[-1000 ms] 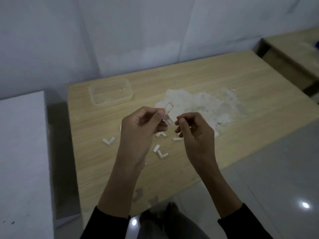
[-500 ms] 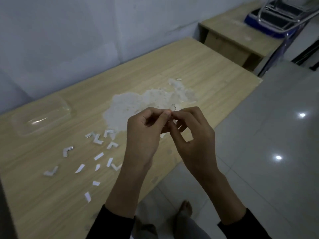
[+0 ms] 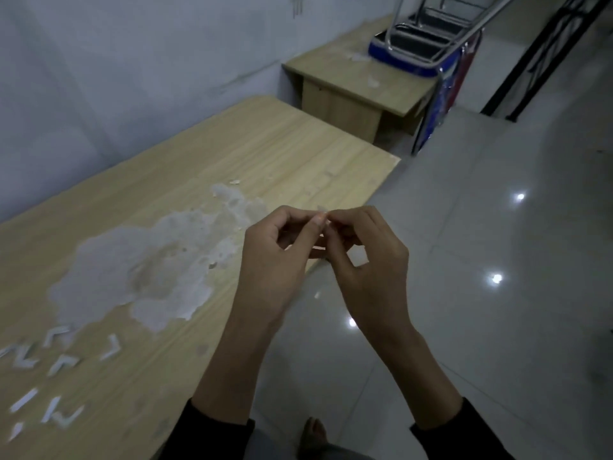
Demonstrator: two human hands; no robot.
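grip: left hand point(image 3: 275, 257) and right hand point(image 3: 368, 260) meet fingertip to fingertip, pinching a tiny piece point(image 3: 320, 209) between them
table point(image 3: 282, 144): under and left of the grip, its near edge right below it
wall point(image 3: 132, 78): behind the table, up and left of the grip
patch point(image 3: 149, 267): on the table, just left of the grip
bent strips point(image 3: 63, 360): also on the table, way off lower left, well apart from the grip
small desk point(image 3: 348, 84): behind the grip, a bit right, past the table's far end
chair point(image 3: 428, 51): on top of that small desk
floor point(image 3: 497, 327): right of and below the grip
foot point(image 3: 313, 433): on the floor, pretty much straight below the grip, between the forearms
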